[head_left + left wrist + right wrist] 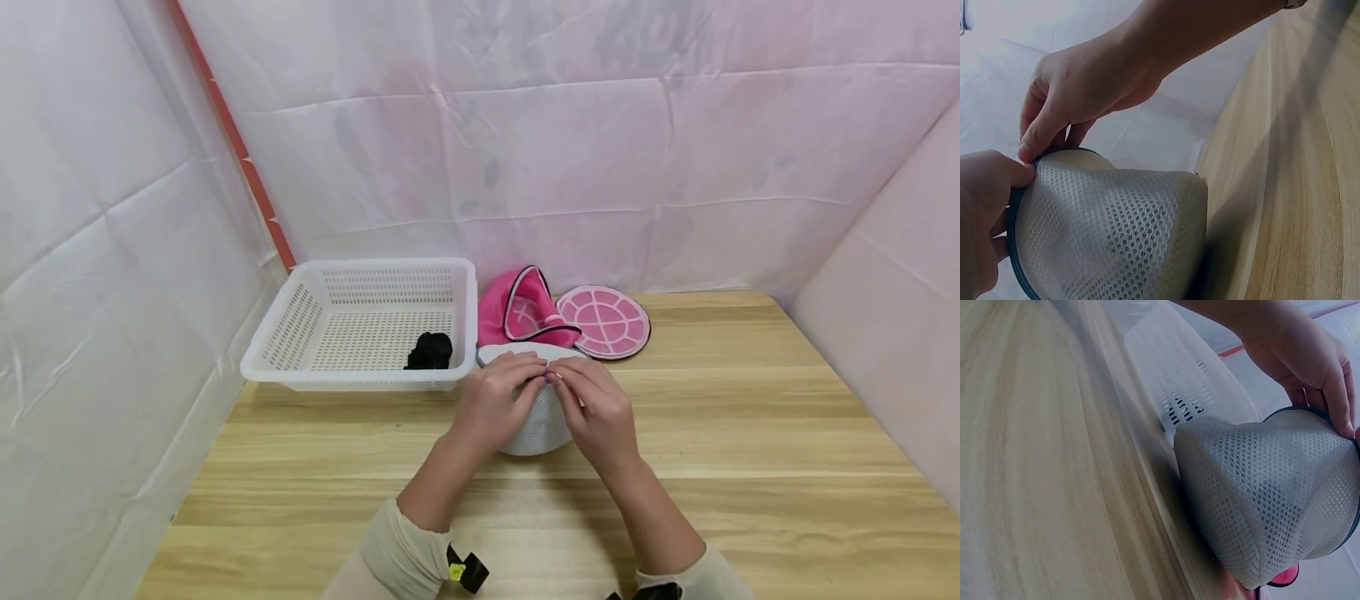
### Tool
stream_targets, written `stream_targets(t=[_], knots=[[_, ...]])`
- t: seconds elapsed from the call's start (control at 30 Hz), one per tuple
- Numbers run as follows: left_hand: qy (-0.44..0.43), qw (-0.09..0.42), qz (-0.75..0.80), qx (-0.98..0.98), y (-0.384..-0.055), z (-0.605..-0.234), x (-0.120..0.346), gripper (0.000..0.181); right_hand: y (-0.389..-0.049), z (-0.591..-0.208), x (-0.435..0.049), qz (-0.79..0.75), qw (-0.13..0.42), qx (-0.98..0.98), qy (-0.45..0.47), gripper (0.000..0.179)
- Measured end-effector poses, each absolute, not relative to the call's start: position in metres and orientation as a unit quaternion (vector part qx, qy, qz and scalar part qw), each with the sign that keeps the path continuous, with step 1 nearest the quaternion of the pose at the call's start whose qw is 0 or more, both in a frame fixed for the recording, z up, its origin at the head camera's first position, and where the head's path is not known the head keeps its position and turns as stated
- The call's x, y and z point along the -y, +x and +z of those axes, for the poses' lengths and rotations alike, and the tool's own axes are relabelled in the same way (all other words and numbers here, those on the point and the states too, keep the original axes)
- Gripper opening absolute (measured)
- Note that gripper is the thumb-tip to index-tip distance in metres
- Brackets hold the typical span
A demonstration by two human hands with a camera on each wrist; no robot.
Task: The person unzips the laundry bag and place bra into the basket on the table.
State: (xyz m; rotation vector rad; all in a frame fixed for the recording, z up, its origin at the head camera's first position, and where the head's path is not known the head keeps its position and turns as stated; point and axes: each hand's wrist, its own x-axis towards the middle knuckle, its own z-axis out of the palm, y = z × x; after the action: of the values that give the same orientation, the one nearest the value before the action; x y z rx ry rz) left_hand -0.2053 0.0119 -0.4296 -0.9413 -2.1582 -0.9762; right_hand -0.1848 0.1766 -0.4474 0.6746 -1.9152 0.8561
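White mesh bag, upright in front of the person, on or just above the wooden table; cannot tell which, given the shadow under the base. Pinched at the dark rim by left hand and right hand, thumbs set against index fingers, fingertips nearly meeting at the near edge. Cannot tell zip pull from bare trim between those tips, nor follow all the other fingers, some hidden by the bag. Held from both sides, probably to steady the soft edge for close finger work. Sags and dents along the side, seemingly too limp to stand firm unaided. Just beside, to the left, white basket, with black cloth item lying in the near right corner, likely put there for the walls to contain. Behind the white bag, pink mesh bag, gaping, and flat pink disc, partly covered by the pink bag's edge. Both placed against the back of the table, perhaps to leave the near side free for both forearms.
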Motion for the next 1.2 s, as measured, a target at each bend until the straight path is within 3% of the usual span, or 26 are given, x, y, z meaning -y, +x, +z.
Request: stream_targets(t=[0.73,1.1,1.2], knots=[[-0.331,0.277,-0.415,0.801,-0.213,-0.428,0.001,0.014,-0.187,-0.443,-0.188,0.339,0.461,0.786,0.235,0.025],[-0.349,0.290,-0.376,0.808,-0.210,-0.427,-0.001,0.018,-0.184,-0.444,-0.180,0.351,0.447,0.778,0.266,0.028],[-0.369,0.298,-0.356,0.805,-0.208,-0.428,-0.005,0.017,-0.183,-0.444,-0.180,0.357,0.440,0.773,0.285,0.021]])
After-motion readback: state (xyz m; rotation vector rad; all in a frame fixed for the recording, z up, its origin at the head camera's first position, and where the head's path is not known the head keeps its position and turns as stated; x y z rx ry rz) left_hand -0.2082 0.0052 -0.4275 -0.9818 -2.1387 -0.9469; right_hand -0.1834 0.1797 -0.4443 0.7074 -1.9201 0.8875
